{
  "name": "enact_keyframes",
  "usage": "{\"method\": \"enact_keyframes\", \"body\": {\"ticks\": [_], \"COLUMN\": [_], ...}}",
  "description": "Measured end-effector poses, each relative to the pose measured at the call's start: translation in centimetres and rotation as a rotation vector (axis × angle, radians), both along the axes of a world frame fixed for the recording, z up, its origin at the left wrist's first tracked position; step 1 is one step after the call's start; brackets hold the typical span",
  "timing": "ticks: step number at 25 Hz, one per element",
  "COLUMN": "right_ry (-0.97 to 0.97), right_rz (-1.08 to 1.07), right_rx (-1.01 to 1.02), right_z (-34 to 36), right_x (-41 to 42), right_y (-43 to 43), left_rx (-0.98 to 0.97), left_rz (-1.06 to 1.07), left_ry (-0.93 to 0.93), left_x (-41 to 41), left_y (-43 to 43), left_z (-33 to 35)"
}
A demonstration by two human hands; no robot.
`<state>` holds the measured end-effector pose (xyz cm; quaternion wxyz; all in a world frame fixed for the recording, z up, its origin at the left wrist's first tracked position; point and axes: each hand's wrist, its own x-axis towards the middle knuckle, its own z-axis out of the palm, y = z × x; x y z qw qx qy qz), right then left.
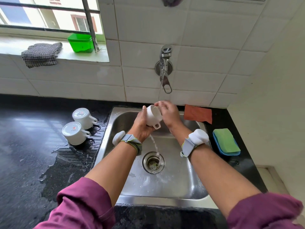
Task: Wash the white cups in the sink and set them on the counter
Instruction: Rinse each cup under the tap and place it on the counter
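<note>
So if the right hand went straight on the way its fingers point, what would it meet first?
The rim of the white cup in the left hand; the right hand seems at it, though blur hides contact.

Bright daylight pours in through the window at upper left, its outside view washed out, and lays a pale sheen with barred reflections across the wet black bench. The steel sink gleams softly (shadows are faint and diffuse), while the right hand at the white cup is slightly motion-blurred. Wide-angle bending curves the tile lines and stretches the sleeves at the bottom edge.
</note>
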<state>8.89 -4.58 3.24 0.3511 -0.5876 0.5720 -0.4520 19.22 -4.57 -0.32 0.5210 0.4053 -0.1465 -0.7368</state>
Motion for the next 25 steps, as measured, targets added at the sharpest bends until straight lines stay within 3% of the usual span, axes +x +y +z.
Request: {"method": "enact_keyframes", "body": {"ticks": [2,4,5,6,7,9,10,13,15,16,18,19,20,21,25], "right_ry": [-0.523,-1.088,-1.247,-1.203,-0.808,0.171,0.331,0.378,0.098,-0.242,-1.195,-1.506,-1.536,-1.404,-0.519], "right_rz": [-0.278,-0.393,-0.406,-0.387,-0.346,-0.12,-0.125,-0.147,-0.195,-0.194,-0.242,-0.297,-0.278,-0.219,0.064], "right_rx": [0.208,0.488,0.578,0.601,0.538,0.415,0.406,0.3,0.335,0.38,0.519,0.578,0.608,0.636,0.618], "right_z": [-1.0,-2.4,-3.4,-4.1,-4.6,-5.8,-5.9,-5.4,-5.4,-4.8,-2.9,-2.3,-1.5,-0.5,2.0], "right_x": [-0.2,0.1,0.3,0.3,0.2,0.1,0.3,0.8,0.3,0.3,-0.1,-0.2,-0.6,-0.6,0.4], "right_y": [-1.2,-1.1,-0.8,-0.2,0.2,1.0,1.0,1.4,1.0,0.7,-0.7,-1.4,-2.3,-2.4,-1.5], "left_rx": [-0.026,-0.067,-0.088,-0.114,-0.145,-0.212,-0.241,-0.305,-0.281,-0.258,-0.198,-0.171,-0.148,-0.125,-0.101], "left_rz": [-0.014,-0.045,-0.065,-0.099,-0.145,-0.248,-0.298,-0.393,-0.351,-0.314,-0.268,-0.259,-0.255,-0.254,-0.287], "left_ry": [-0.098,-0.21,-0.277,-0.349,-0.423,-0.543,-0.579,-0.647,-0.704,-0.754,-0.843,-0.86,-0.861,-0.85,-0.722], "left_x": [0.1,0.1,0.0,0.0,0.1,0.6,1.0,2.1,2.3,2.4,2.3,2.3,2.1,1.9,0.5], "left_y": [0.1,0.3,0.4,0.6,0.9,1.3,1.4,1.3,1.0,0.9,0.7,0.6,0.6,0.6,1.0], "left_z": [0.3,0.6,0.7,0.8,1.0,1.3,1.4,2.0,2.4,2.4,2.2,2.0,1.7,1.5,0.8]}}
